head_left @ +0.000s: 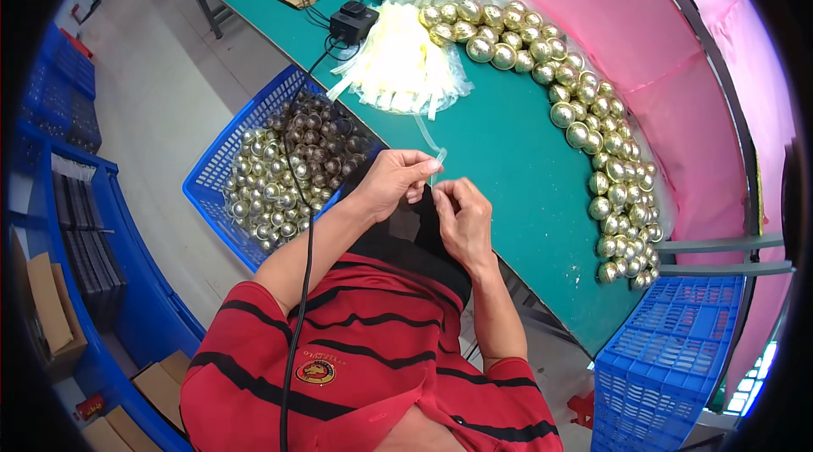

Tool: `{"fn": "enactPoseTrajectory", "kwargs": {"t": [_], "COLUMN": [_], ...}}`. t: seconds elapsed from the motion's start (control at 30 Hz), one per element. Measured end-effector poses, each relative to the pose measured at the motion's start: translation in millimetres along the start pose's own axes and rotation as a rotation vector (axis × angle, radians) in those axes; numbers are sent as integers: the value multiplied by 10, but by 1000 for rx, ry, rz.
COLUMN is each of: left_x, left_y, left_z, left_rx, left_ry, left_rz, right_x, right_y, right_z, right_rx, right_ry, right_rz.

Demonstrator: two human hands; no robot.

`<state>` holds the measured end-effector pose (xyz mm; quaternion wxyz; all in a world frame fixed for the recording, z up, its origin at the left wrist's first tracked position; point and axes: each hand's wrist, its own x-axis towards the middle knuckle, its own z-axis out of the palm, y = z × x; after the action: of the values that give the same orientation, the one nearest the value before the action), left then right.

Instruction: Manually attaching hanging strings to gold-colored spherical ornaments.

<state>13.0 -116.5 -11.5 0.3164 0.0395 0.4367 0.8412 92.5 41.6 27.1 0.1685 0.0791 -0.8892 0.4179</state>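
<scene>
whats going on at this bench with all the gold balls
A person in a red striped shirt sits at a green table, both hands raised in front of the chest. The left hand and right hand pinch a thin pale plastic strip between the fingertips. A heap of similar pale strips lies further back on the table, with a long row of shiny gold balls curving along the pink backdrop. A blue basket to the person's left holds more gold balls.

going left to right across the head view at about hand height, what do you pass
blue shelving → blue basket of gold balls → left hand pinching a clear strip → right hand → bare green table → row of gold balls → pink sheet
</scene>
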Motion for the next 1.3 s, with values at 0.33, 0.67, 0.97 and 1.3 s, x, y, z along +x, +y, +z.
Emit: {"fn": "enactPoseTrajectory", "kwargs": {"t": [0.33, 0.67, 0.97, 1.3], "left_x": [-157, -392, -328, 21], "left_y": [-4, -322, -384, -74], "left_z": [432, 384, 406, 700], "left_rx": [195, 370, 677, 811], "left_ry": [-189, -188, -10, -91], "left_rz": [31, -17, 319, 487], "right_x": [-484, -257, -268, -320], "right_y": [189, 349, 295, 240], "right_z": [-265, -333, -386, -436], "right_rx": [693, 1088, 845, 550], "right_ry": [-54, 341, 381, 92], "right_rz": [602, 537, 410, 406]}}
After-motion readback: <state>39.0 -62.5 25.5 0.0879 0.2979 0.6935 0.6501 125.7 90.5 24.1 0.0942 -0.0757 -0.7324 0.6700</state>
